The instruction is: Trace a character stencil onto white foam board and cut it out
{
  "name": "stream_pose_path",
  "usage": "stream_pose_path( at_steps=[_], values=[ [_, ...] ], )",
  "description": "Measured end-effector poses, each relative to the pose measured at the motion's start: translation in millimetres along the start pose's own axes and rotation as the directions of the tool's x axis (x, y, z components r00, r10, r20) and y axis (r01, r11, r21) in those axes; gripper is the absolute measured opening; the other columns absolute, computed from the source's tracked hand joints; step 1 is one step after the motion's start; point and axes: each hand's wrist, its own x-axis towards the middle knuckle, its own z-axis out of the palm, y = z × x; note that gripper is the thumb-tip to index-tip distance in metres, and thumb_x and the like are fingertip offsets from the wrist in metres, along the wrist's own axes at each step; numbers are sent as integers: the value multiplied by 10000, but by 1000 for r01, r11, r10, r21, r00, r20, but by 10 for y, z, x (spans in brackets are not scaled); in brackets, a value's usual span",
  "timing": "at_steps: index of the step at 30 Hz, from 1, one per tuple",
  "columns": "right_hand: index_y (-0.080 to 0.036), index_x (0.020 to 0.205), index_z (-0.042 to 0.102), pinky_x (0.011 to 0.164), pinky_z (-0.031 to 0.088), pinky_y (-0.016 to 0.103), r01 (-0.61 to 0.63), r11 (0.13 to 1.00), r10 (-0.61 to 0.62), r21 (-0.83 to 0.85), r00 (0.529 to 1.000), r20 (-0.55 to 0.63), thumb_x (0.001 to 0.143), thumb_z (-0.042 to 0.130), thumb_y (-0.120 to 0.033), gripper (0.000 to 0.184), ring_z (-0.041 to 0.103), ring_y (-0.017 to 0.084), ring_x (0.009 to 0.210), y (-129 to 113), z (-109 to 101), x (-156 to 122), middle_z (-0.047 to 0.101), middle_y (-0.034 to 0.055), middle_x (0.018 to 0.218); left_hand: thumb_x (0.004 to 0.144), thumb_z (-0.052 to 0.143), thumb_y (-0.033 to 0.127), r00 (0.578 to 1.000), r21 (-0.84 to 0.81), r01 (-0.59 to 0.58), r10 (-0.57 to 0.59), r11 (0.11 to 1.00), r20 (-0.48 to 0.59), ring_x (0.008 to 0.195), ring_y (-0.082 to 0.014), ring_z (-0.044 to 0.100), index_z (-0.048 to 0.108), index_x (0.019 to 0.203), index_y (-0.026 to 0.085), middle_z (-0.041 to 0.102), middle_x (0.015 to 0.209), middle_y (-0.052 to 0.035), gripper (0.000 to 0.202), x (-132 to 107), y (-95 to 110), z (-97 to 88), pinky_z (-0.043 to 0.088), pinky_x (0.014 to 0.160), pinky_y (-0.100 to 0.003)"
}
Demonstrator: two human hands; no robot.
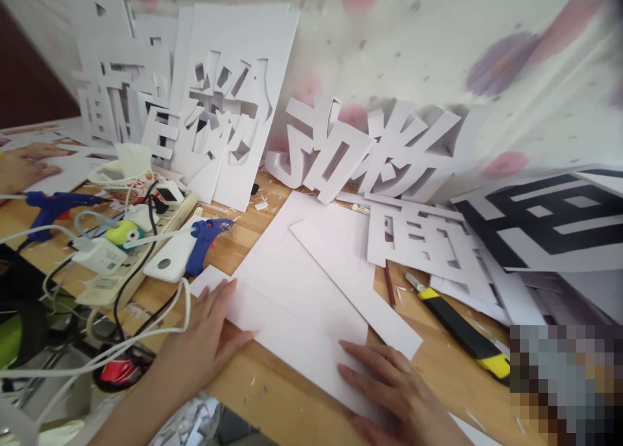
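A large white sheet (pixel 292 316) of foam board or card lies on the wooden table. My left hand (pixel 207 326) rests at its left edge, fingers stretched out and thumb apart, near a small white piece (pixel 210 278). On the near right part of the sheet, my right hand (pixel 389 384) lies with its fingers extended. A narrow white strip (pixel 360 297) lies slantwise across the sheet, just beyond my right hand. Farther right is a yellow and black utility knife (pixel 462 329), beside a dark red pencil (pixel 389 284).
Cut-out white characters (pixel 331 147) and pierced boards (pixel 243 37) lean along the back. Left are a power strip (pixel 111 290), cables and blue glue guns (pixel 207 241). Another person's hand (pixel 29 163) rests on white pieces. A black-printed sheet (pixel 549 219) stands right.
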Motion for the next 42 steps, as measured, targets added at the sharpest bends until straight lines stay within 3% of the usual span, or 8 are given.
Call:
stream_pose_path(
  at_steps=[3,6,10,15,27,32,42],
  values=[
    [-339,1164,571,834,510,349,11,1000,-12,-25,1000,-23,849,528,-314,319,542,200,1079,-26,-67,67,557,0,1239,800,346,642,987,125,-94,110,988,-121,1234,-364,374,290,1320,38,444,1296,-248,799,8,186,112,397,927,-498],
    [-323,1130,597,827,508,341,12,999,-13,-31,999,-42,845,536,-282,294,551,195,1056,-47,-67,85,567,7,1227,771,369,670,981,164,-86,112,983,-161,1240,-385,351,302,1297,-13,447,1260,-288,864,40,301,159,358,953,-516],
    [-244,1085,630,784,520,384,17,999,-24,-50,989,-146,757,629,-367,351,564,244,1020,-95,14,81,591,69,1189,714,407,708,987,147,-47,68,988,-143,1251,-402,319,284,1310,-5,448,1247,-273,938,60,354,170,321,971,-539],
    [-184,989,658,747,529,372,-15,1000,7,-26,954,-300,729,647,-251,269,583,245,973,-181,110,109,627,110,1118,696,423,714,991,138,-12,31,990,-134,1247,-403,324,280,1319,8,421,1266,-270,953,53,362,178,319,971,-540],
    [-166,959,659,732,546,375,3,999,-14,-37,952,-307,733,631,-214,233,592,248,959,-202,86,129,638,125,1091,718,394,708,987,152,-22,46,988,-156,1214,-416,371,290,1308,-25,425,1243,-310,946,57,381,159,368,925,-550],
    [-171,938,659,714,548,375,3,999,-16,-38,944,-330,729,626,-211,215,604,243,928,-211,74,147,647,121,1076,711,384,726,987,136,-12,33,991,-156,1211,-407,376,367,1231,-52,440,1225,-316,936,45,397,168,378,932,-533],
    [-198,918,662,719,541,344,-18,999,3,-36,925,-380,725,601,-201,202,615,226,909,-250,66,175,658,88,1061,731,423,688,989,26,42,-38,999,-146,1215,-361,383,325,1258,49,410,1266,-245,834,11,433,160,411,930,-495]
  ],
)
